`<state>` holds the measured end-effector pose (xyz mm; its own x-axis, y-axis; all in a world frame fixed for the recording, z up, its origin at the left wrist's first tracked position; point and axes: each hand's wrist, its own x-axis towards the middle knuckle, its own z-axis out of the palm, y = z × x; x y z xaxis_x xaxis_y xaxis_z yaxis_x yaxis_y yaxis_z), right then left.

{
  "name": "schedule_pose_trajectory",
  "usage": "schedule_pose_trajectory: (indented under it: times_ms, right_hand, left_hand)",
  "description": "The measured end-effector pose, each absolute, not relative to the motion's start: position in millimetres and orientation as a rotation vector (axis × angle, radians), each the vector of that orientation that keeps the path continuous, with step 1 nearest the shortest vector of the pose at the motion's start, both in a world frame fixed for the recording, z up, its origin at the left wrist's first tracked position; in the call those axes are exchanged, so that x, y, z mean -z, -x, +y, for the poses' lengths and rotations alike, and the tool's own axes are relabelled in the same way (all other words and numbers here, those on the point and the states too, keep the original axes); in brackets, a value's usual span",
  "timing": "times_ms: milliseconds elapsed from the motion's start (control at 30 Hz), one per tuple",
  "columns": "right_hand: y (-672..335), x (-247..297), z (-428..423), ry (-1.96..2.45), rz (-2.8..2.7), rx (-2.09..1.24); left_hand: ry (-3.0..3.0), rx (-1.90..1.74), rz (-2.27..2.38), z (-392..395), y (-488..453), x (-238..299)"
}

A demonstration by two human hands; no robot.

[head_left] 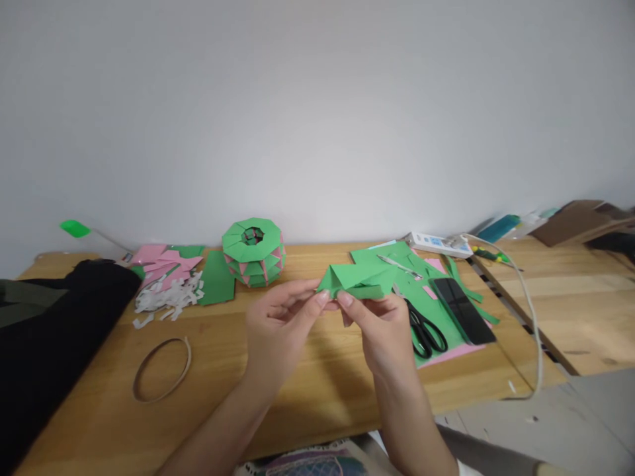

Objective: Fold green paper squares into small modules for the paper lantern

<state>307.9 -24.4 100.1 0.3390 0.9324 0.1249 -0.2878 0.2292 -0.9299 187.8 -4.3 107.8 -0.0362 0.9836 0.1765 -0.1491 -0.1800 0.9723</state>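
Both my hands hold a folded green paper piece (358, 280) above the wooden table (307, 390). My left hand (278, 328) pinches its left corner between thumb and fingers. My right hand (384, 328) grips the paper's lower edge with closed fingers. Behind my hands, on the table, stands a round green-and-pink folded paper ring (253, 252).
Black scissors (425, 331), a dark flat case (463, 309) and green and pink sheets (421, 277) lie to the right. Pink folded pieces and white scraps (169, 294) lie left, with a tape ring (161, 369) and black cloth (54, 317). A cable (530, 311) runs down the table's right edge.
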Motion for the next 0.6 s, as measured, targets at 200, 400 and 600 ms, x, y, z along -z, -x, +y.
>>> schedule_pose_trajectory:
  times_ms: [200,400,600]
  right_hand:
    - [-315.2,-101.7,-21.9,0.981,-0.955,-1.003]
    - [-318.2,-122.9,-6.9,0.970,-1.112,-0.919]
    - [-313.2,-132.3,7.7,1.008,-1.211,-0.897]
  left_hand:
    - [-1.178,-1.435,0.959,0.9,-185.0,-112.0]
    - [-1.202,-1.410,0.888,16.6,-177.9,-127.6]
    - [-1.205,-1.495,0.907,29.4,-170.5,-136.7]
